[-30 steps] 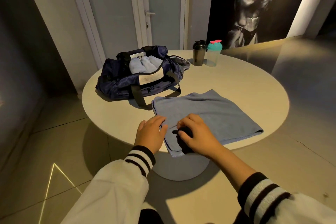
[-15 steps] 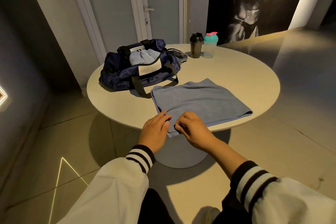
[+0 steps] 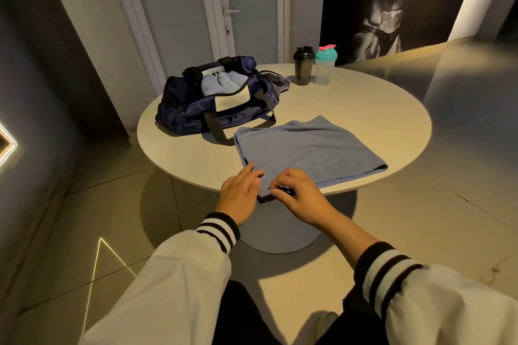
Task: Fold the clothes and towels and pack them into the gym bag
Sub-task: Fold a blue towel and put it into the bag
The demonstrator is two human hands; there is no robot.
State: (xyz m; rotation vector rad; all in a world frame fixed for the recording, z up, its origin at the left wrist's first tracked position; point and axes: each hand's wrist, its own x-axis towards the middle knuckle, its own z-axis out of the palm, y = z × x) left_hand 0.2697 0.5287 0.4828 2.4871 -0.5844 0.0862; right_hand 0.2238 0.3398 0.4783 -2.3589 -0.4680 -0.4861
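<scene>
A folded blue towel lies flat on the round table, its near corner hanging over the table's front edge. My right hand pinches that near corner with curled fingers. My left hand lies beside it, fingers fairly straight and touching the towel's left edge. An open navy gym bag sits at the table's back left, with light blue rolled items inside.
A black shaker bottle and a teal-lidded clear bottle stand at the table's far edge. A door lies behind the bag. The table's pedestal stands close in front of my legs.
My view has pulled back from the table. Both hands have slid toward me to the towel's near corner, and my right hand now pinches it at the table edge.
</scene>
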